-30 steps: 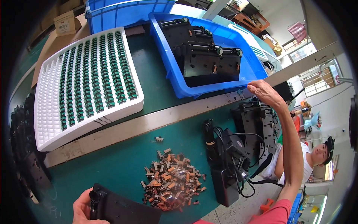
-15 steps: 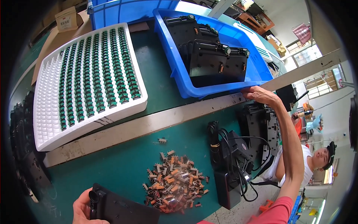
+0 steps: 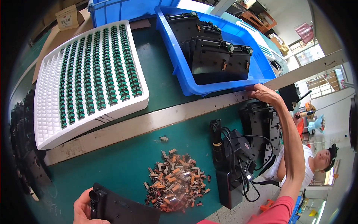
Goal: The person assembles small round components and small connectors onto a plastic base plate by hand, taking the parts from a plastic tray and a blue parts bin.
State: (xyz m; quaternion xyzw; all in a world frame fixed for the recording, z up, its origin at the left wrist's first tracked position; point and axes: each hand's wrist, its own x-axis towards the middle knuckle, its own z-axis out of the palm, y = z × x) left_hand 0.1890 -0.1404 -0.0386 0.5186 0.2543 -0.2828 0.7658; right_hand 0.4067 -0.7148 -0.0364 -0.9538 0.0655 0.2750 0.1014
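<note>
At the lower left, my left hand grips the end of a black plastic panel that has a round socket at its corner. My right arm reaches far out to the right. There my right hand is closed at the near rim of a blue plastic tray, its fingertips partly hidden against the edge. Several black panels with green-tipped rollers and small orange-brown switches stand inside that tray. A heap of small slide switches lies right of the held panel, with one loose switch beyond it.
A white foam tray carries rows of green-and-black parts. A pale beam crosses the bench. Black power adapters with cables and more black housings lie at right. Black parts stand far left. Another person sits at right.
The view has shifted slightly, so most things sit a little farther right. Both hands keep nearly the same places, the left still on the black panel, the right at the tray rim.
</note>
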